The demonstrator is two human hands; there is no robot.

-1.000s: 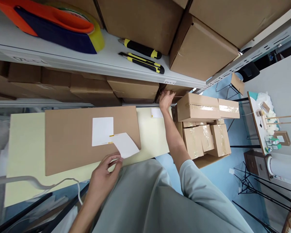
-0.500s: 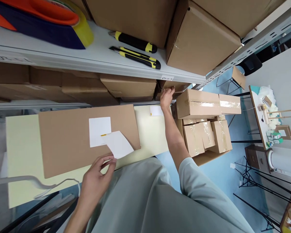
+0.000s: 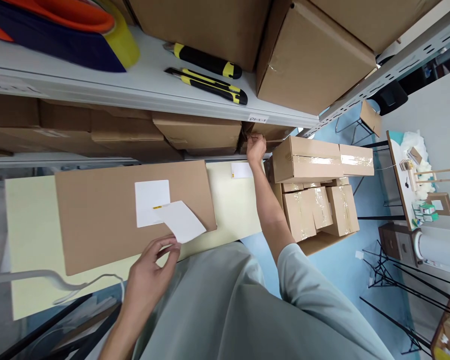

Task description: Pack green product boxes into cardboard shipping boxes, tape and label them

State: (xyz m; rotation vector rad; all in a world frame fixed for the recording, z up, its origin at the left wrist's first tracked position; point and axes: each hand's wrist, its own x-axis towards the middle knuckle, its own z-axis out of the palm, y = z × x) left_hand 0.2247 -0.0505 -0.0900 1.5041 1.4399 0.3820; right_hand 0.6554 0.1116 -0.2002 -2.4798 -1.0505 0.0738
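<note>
My left hand [image 3: 155,267] pinches the corner of a white paper slip [image 3: 183,222] between thumb and fingers. The slip has a small yellow mark and overlaps a white sheet [image 3: 146,195] on a flat brown cardboard sheet [image 3: 97,215]. That cardboard lies on a pale yellow board [image 3: 232,205]. My right hand [image 3: 256,148] reaches to the lower shelf, its fingers curled in front of a cardboard box [image 3: 273,132]. What those fingers hold, if anything, is hidden. Just below them a white label [image 3: 241,170] rests on the yellow board.
Two utility knives [image 3: 206,86] and a tape dispenser [image 3: 71,42] sit on the upper shelf [image 3: 150,87]. Taped cartons [image 3: 311,162] are stacked on the right, several inside a larger open box [image 3: 322,244]. A white cable [image 3: 45,277] crosses the lower left.
My right hand's fingers have curled in more and shifted slightly left at the lower-shelf box. My left hand keeps the slip in nearly the same place. The view has shifted a little.
</note>
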